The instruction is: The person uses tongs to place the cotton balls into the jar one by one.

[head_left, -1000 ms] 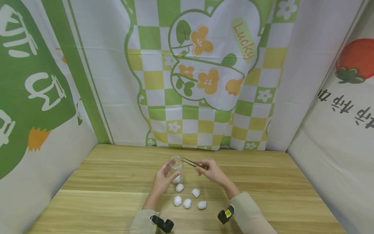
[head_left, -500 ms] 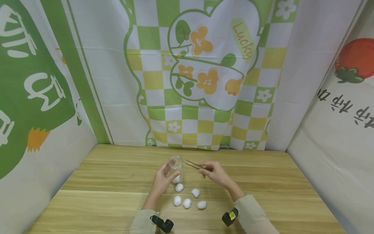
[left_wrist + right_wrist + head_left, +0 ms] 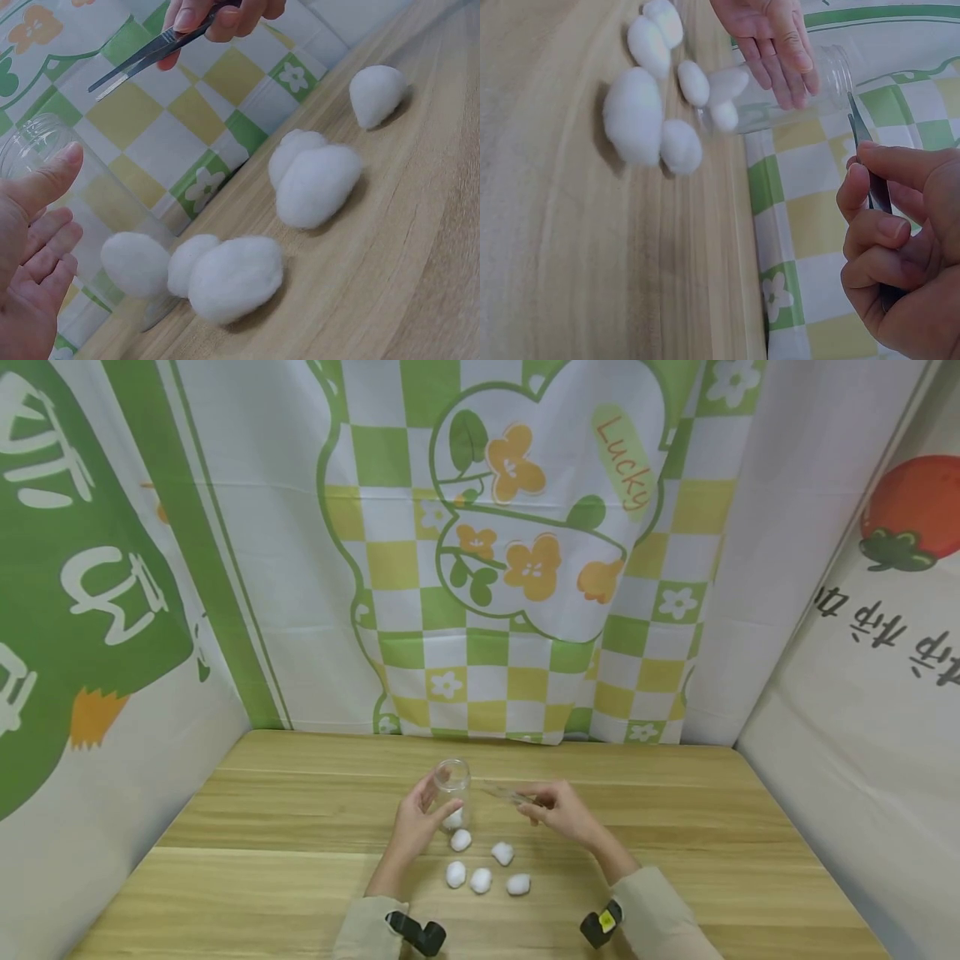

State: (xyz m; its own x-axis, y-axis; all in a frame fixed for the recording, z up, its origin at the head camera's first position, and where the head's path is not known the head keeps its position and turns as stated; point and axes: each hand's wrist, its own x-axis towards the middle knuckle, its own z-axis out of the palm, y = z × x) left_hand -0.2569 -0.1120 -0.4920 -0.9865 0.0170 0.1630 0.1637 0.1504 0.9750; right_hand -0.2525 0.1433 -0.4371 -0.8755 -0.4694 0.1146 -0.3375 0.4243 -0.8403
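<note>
While the left hand [image 3: 417, 821] kept its grip curled round the glass jar [image 3: 452, 792], the right hand [image 3: 564, 810] had drawn the pinched, empty tweezers [image 3: 508, 793] back from the jar mouth. So one cotton ball [image 3: 453, 819] was dropped inside, with five [image 3: 481, 881] waiting on the counter [image 3: 262, 860] just below both hands.

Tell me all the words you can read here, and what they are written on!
"Lucky": orange letters on a pale green oval on the checked flower cloth behind the table.
Big white characters on the green cloth at the left: cut off, cannot be read.
Dark characters on the white cloth at the right, under a tomato picture: upside down, cannot be read.
</note>
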